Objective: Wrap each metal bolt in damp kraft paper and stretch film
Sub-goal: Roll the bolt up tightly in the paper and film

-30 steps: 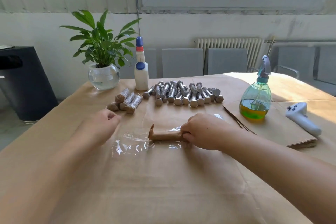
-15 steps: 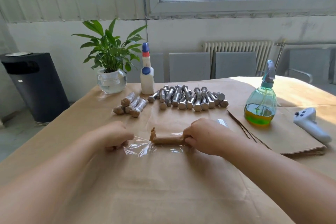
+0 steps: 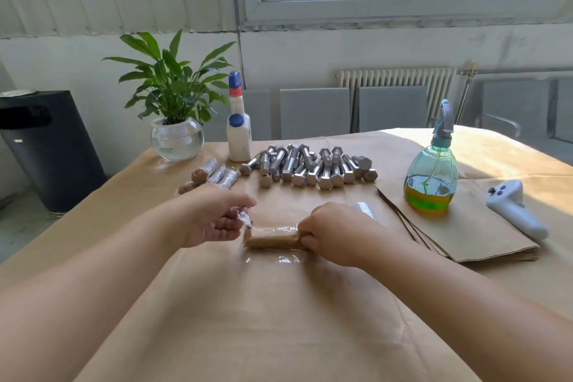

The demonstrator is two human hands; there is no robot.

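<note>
Right hand (image 3: pixel 333 234) grips the paper-wrapped bolt (image 3: pixel 273 237); left hand (image 3: pixel 214 215), at its 9 o'clock, pinches the stretch film (image 3: pixel 245 217).

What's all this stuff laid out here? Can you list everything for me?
Paper-wrapped bolt: one, brown, table centre, on stretch film.
Bare bolts: a pile, silver, behind it.
Finished bolts: about four, film-covered, back left.
Spray bottle: one, green, right.
Kraft sheets: stack, brown, right.
Controller: one, white, far right.
Glue bottle: one, white.
Plant: one, glass bowl.
Bin: one, black, floor.
Left hand: pinches film.
Right hand: grips bolt.
</note>
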